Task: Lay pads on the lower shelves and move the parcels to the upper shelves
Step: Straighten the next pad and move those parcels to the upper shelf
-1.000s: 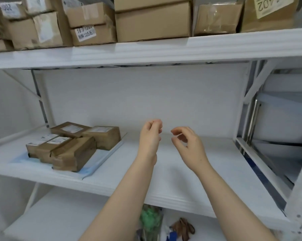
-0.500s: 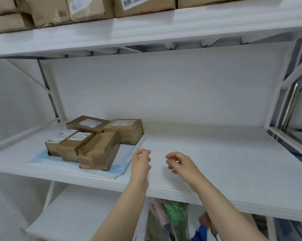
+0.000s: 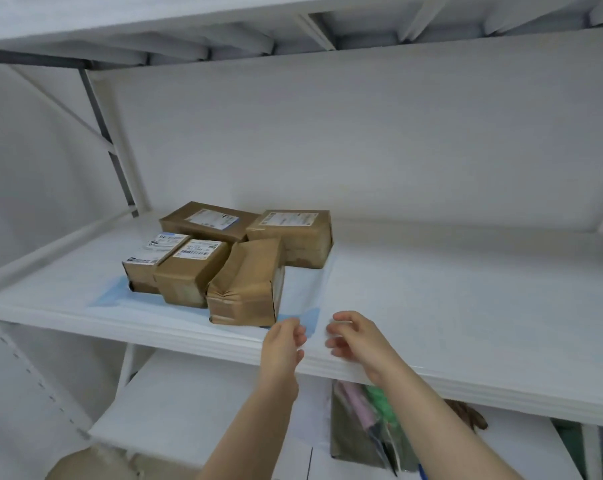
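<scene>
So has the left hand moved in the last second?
Yes. The left hand has come back from over the middle of the shelf to its front edge, by the near right corner of the blue pad under the parcels.

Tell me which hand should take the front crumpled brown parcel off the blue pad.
Left, likely. The left hand hovers beside the front corner of the crumpled brown paper-wrapped parcel; the right hand is farther right.

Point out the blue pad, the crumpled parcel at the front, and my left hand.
blue pad [image 3: 111,298]: head view, its bare left front corner.
crumpled parcel [image 3: 255,268]: head view, its top face.
left hand [image 3: 282,344]: head view, back of the hand.
</scene>
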